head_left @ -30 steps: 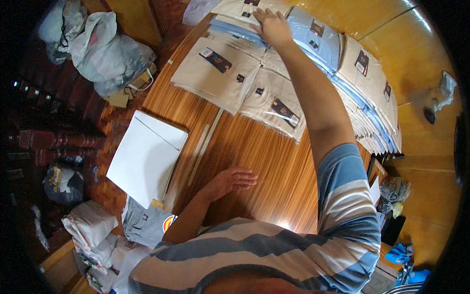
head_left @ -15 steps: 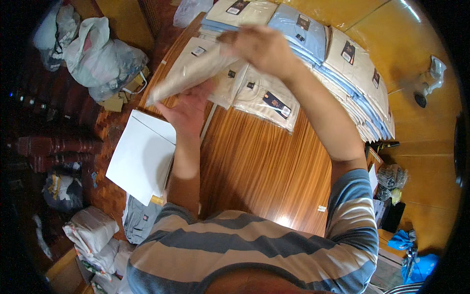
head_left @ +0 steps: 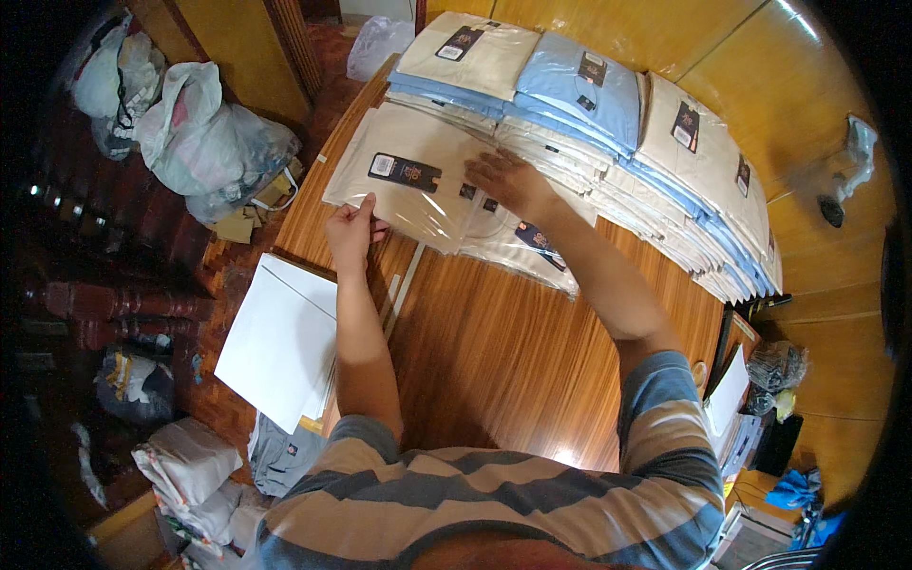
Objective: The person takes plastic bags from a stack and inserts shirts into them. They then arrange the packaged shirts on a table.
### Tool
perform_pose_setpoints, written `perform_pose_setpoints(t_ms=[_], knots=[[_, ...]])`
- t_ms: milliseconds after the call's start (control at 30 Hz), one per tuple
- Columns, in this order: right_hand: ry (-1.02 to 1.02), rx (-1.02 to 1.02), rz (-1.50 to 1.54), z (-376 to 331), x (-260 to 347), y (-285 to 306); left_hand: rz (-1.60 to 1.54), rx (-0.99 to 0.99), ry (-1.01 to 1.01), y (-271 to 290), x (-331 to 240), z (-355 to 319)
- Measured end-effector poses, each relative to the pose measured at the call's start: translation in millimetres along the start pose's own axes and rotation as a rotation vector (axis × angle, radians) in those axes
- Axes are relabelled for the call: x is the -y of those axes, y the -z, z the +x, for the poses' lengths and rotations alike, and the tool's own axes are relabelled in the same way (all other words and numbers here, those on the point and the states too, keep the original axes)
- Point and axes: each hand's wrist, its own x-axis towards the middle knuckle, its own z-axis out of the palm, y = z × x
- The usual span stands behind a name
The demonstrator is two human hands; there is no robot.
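A cream folded shirt in a clear plastic bag [head_left: 418,142], with a dark tag, lies flat at the far left of the wooden table. Its near edge is pinched between the thumb and fingers of my left hand [head_left: 350,236]. My right hand [head_left: 510,182] rests palm down near the package's right side, fingers stretched out and partly over the neighbouring bag. Another bagged cream shirt [head_left: 508,245] lies there, partly hidden under my right forearm. Behind them stand stacks of bagged shirts, among them a cream stack [head_left: 470,47], a light blue stack [head_left: 579,90] and another cream stack [head_left: 698,128].
White sheets [head_left: 280,332] jut past the left edge of the wooden table [head_left: 494,361]. Plastic bags [head_left: 214,133] and a grey folded garment [head_left: 283,456] are beyond that edge. A wooden wall [head_left: 807,199] stands to the right, with black wrapped items [head_left: 777,366] near the table.
The bagged shirt, tilted up between both hands before, now lies flat. My right hand has come down onto the bags, and my left hand has moved to the package's near edge.
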Motion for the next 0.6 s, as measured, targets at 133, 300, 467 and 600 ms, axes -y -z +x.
perform_pose_setpoints(t_ms=[133,300,467,600], knots=[[-0.038,0.154,0.040,39.7,-9.8,38.5,0.575,-0.264,-0.271,-2.9,-28.7,-27.9],[-0.232,-0.276,0.026,102.6,-52.0,55.0,0.361,-0.476,-0.730,-33.6,51.5,-13.6],[-0.544,-0.094,0.053,116.9,-88.1,18.1,-0.291,-0.278,-0.419,-94.9,45.6,-22.5],[-0.459,-0.126,-0.035,123.5,-88.6,29.7,-0.252,-0.303,-0.441,-99.2,46.2,-16.4]])
